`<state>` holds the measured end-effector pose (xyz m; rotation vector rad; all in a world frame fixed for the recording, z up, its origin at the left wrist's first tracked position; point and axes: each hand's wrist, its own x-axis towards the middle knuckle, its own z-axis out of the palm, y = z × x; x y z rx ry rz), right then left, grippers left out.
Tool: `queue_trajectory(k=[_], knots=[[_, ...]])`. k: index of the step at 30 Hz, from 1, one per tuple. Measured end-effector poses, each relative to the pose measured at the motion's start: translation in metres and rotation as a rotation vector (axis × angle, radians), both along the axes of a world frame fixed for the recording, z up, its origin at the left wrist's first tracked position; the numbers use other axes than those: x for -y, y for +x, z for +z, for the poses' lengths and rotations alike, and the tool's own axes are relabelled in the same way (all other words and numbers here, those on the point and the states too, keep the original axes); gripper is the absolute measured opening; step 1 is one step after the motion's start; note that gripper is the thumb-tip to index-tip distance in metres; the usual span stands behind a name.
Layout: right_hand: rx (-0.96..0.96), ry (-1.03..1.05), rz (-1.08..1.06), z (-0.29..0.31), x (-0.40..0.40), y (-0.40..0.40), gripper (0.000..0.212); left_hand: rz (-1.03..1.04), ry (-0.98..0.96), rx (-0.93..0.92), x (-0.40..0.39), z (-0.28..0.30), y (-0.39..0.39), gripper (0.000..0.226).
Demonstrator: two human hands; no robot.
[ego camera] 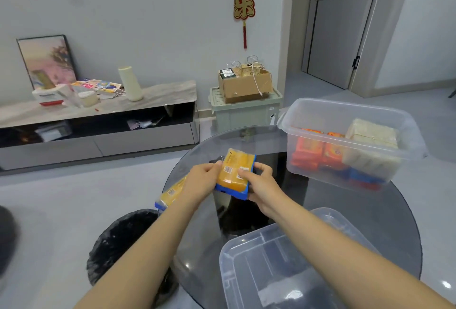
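Note:
Above the round glass table (370,210) both hands hold an orange packet with a blue edge (235,173). My left hand (201,180) grips its left side and my right hand (261,182) grips its right side, thumb on top. A second orange and blue packet (171,192) lies at the table's left edge, partly hidden under my left wrist. A clear plastic bin (345,111) at the back right of the table holds orange packs, blue packs and a pale wrapped bundle.
A clear bin lid (271,259) lies on the table's near side. A black furry stool (123,239) stands left of the table. A low cabinet (98,133) with clutter lines the wall; a green crate (246,111) bears a cardboard box (244,86).

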<state>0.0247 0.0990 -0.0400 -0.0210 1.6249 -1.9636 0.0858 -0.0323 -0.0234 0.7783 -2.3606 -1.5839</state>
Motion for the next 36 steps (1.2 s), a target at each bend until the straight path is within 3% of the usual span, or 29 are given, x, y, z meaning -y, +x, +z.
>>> queue_trajectory(k=[5,7,12,15,21,25,29,33,36], knots=[[-0.033,0.116,0.033,-0.007,0.007,0.013,0.057,-0.052,-0.661,0.444,0.027,-0.016,0.025,0.034],[-0.045,0.152,0.053,-0.007,0.006,0.014,0.059,-0.041,-0.722,0.558,0.035,-0.024,0.029,0.047],[-0.042,0.203,0.084,-0.008,-0.006,0.009,0.061,-0.031,-0.799,0.561,0.043,-0.03,0.023,0.059],[-0.031,0.178,0.089,-0.006,-0.017,0.005,0.06,-0.017,-0.581,0.456,0.033,-0.026,0.018,0.062],[0.021,-0.037,0.099,0.005,-0.04,-0.003,0.036,-0.056,0.301,0.155,-0.007,0.002,0.011,0.031],[0.035,-0.153,0.07,0.018,-0.055,-0.009,0.018,-0.019,0.724,0.051,-0.033,0.013,0.003,0.021],[0.048,-0.237,-0.044,0.03,-0.064,-0.009,0.015,-0.047,0.821,-0.102,-0.055,0.025,-0.008,0.031],[0.032,-0.285,-0.074,0.047,-0.073,-0.011,0.015,-0.262,0.745,-0.104,-0.074,0.037,-0.015,0.051],[0.017,-0.295,-0.053,0.064,-0.077,-0.014,0.016,-0.361,0.688,-0.094,-0.085,0.053,-0.023,0.054]])
